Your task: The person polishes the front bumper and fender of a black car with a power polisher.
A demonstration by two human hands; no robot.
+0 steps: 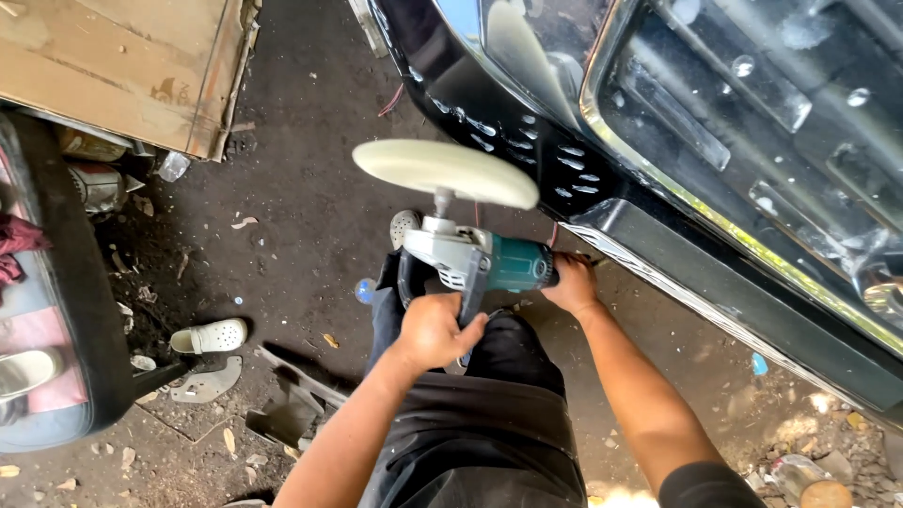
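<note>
We grip the polisher (pixel 489 263) two-handed: left hand (pixel 433 329) with fingers closed on the side handle, right hand (pixel 572 282) closed round the rear body, steadying it. Pad (pixel 444 172) sits ahead of both, beside the bumper (pixel 527 141).

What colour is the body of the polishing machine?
The polisher's body is teal green, seen best in the head view.

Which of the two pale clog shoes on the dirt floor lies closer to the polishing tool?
The grey-white clog just under the tool's round pad; the white clog lies farther left.
</note>
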